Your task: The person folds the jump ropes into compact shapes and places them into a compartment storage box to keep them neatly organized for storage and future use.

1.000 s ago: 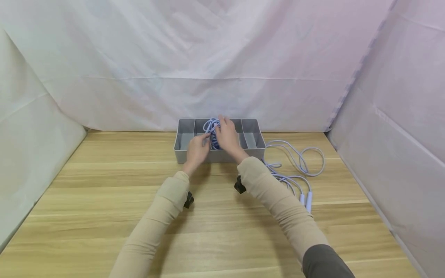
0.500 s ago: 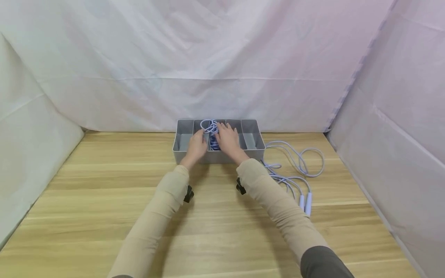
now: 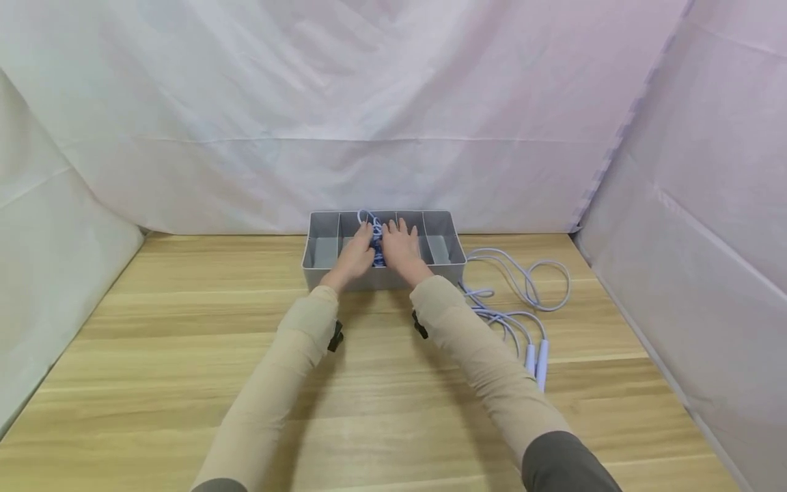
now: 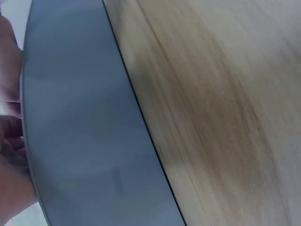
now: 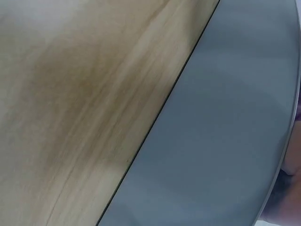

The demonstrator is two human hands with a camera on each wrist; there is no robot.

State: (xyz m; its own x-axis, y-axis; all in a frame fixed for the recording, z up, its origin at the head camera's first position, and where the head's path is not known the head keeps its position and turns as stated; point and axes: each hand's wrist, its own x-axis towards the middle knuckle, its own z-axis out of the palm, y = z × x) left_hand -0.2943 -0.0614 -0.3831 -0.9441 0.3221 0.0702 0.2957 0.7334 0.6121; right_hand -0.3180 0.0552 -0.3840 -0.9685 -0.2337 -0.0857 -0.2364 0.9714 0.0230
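A grey divided box [image 3: 438,275] stands at the far side of the table. Bunched in its middle compartment is a periwinkle-blue jump rope [image 3: 378,254], with one loop sticking up at the back. My left hand [image 3: 353,254] reaches over the front rim, its extended fingers on the rope's left side. From the right, my right hand [image 3: 402,250] lies over the neighbouring part of the box, fingers spread and straight, its thumb side against the rope. Both wrist views are filled mostly by the box's front wall [image 4: 84,113], which hides most of the fingers.
A second jump rope [image 3: 533,301] lies loosely looped to the right of the box, with its two handles [image 3: 542,365] pointing toward the front. White cloth [image 3: 344,123] hangs close behind the box, and more cloth walls flank the wooden table [image 3: 184,328].
The left hand's fingers have moved from pinching the rope to lying extended over it. The right hand's fingers have spread. The rope's raised loop has sunk lower into the box.
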